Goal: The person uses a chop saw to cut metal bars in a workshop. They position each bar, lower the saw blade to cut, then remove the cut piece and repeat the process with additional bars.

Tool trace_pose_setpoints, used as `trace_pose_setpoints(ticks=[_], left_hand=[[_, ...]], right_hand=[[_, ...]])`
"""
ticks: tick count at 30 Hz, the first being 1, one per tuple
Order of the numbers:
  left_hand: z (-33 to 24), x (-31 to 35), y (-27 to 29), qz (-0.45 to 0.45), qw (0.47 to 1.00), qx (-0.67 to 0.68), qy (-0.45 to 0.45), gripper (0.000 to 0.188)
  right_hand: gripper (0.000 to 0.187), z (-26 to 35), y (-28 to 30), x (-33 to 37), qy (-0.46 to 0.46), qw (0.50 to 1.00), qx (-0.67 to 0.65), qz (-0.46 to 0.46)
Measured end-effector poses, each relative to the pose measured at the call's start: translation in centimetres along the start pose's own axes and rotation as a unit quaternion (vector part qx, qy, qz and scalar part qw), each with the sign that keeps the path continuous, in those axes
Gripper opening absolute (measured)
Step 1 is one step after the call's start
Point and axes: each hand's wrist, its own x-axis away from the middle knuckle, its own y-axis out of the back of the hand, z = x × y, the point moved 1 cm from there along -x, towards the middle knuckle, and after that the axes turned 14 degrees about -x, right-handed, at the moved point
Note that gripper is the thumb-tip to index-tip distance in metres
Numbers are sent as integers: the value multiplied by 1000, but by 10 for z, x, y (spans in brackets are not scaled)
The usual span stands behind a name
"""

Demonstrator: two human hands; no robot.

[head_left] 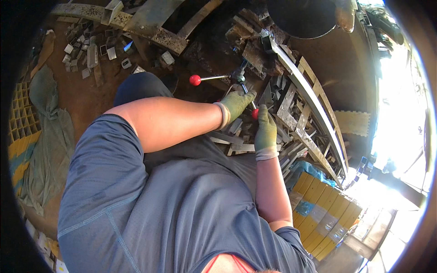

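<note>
A metal hub (237,75) carries spoke-like levers with red ball knobs. One red knob (195,80) sticks out to the left, beyond my hands. My left hand (237,103), in a dirty yellow-green work glove, is closed around the rod of the lever (246,91) that points down toward me. At that lever's end is a second red knob (255,113). My right hand (266,133), gloved alike, is at this knob, its fingers closed along the knob's right side. Part of its grip is hidden.
A dark toothed disc (302,20) stands at the far right. A long curved metal rail (314,95) runs along the right over piled metal offcuts (289,107). Square tube pieces (110,53) lie far left. A taped stack of yellow bars (321,214) stands near right.
</note>
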Motion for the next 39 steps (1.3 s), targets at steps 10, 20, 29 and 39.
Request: trace_pose_setpoints(ticks=[10,20,29,39], left_hand=[[-16,19,0,17,999,8,27,44],[-14,21,-2,-7,999,-9,30,56],[-20,32,-2,46,995,45,72,51],[-10,28,13,-7,988,-154,5,61]], right_hand=[[56,-2,5,-5,-23,998,-50,-12],[61,10,-3,6,31,998,50,18],[48,13,7,-3,-192,965,-170,59],[39,35,-25,24,244,914,324,14]])
